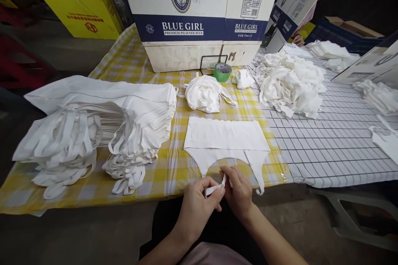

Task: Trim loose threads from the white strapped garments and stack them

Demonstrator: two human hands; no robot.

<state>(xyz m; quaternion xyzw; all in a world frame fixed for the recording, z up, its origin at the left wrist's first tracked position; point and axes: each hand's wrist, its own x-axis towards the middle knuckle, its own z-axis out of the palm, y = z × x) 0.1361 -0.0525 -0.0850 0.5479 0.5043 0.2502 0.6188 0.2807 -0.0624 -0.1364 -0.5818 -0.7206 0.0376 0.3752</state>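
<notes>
At the near edge of the tabletop point(172, 174), our left hand point(198, 203) and right hand point(239, 194) pinch a strap point(212, 190) in their fingers; a garment point(226, 134) lies beyond.

One Blue Girl beer carton point(199, 4) stands at the far edge of the yellow-checked table point(168, 180), a black wire frame point(201, 65) and green tape roll point(221, 76) just before it. A yellow carton point(83, 6) and a red stool point(23, 61) are noted beyond the left edge.

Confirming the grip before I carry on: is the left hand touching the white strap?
Touching. The head view shows it: the left hand pinches the white strap between thumb and curled forefinger, with no gap.
</notes>
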